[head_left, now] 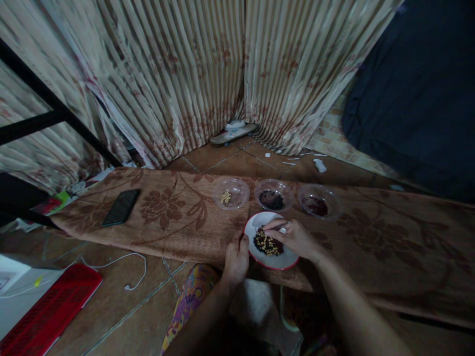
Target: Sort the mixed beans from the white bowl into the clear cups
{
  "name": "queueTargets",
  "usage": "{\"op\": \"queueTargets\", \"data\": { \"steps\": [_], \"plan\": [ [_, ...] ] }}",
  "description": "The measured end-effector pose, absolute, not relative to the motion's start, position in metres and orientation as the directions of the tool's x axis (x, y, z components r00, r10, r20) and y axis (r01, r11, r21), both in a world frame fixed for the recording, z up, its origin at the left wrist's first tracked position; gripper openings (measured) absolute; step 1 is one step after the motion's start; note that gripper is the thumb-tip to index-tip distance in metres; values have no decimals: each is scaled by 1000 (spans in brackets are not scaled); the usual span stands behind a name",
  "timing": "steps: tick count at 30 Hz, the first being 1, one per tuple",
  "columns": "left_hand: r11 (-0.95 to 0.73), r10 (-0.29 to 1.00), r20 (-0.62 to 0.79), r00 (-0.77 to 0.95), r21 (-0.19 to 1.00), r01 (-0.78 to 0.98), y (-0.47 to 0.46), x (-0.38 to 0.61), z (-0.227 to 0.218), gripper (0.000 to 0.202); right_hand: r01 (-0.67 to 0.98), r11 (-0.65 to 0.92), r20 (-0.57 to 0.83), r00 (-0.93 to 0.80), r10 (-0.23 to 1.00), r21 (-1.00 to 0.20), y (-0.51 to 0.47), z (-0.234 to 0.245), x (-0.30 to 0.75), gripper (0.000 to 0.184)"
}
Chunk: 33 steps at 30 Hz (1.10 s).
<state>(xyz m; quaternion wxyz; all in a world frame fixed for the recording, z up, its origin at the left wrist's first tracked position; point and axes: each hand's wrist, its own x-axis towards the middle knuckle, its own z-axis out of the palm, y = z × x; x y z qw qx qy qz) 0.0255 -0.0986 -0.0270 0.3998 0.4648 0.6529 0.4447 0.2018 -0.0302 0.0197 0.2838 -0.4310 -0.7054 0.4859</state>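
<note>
A white plate (264,221) with a red rim holds a mix of pale yellow beans, black beans and dark red beans (270,246). My left hand (236,257) is closed at the plate's left edge, gripping the rim. Over the mixed beans my right hand (297,238) is closed, its fingertips pinched together; what lies between them is too small to make out. Three clear plastic bowls stand behind the plate. Some yellow beans are in the left bowl (241,197), black ones in the middle bowl (262,187), and dark red ones in the right bowl (332,203).
A brown floral cloth (200,237) covers the long low bench. On its left part lies a dark phone (121,207). Striped curtains (208,74) hang behind, with a skateboard (233,134) on the floor beneath. A red basket (55,306) and a white cable (143,269) are at lower left.
</note>
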Motion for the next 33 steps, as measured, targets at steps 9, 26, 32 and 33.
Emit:
{"op": "queueTargets", "data": {
  "steps": [9,26,32,33],
  "plan": [
    [155,970,-100,-222,957,246,-99,25,-23,38,343,176,-9,-474,880,-923,-27,13,205,22],
    [142,971,-87,-222,958,248,-99,25,-28,40,354,129,-50,-456,888,-926,-29,15,203,21],
    [159,967,-110,-229,964,211,-99,25,-27,43,266,159,63,-337,940,-951,-26,19,209,21],
    [162,966,-112,-233,965,205,-99,25,-27,43,238,160,87,-292,952,-958,-24,21,211,22]
  ]
}}
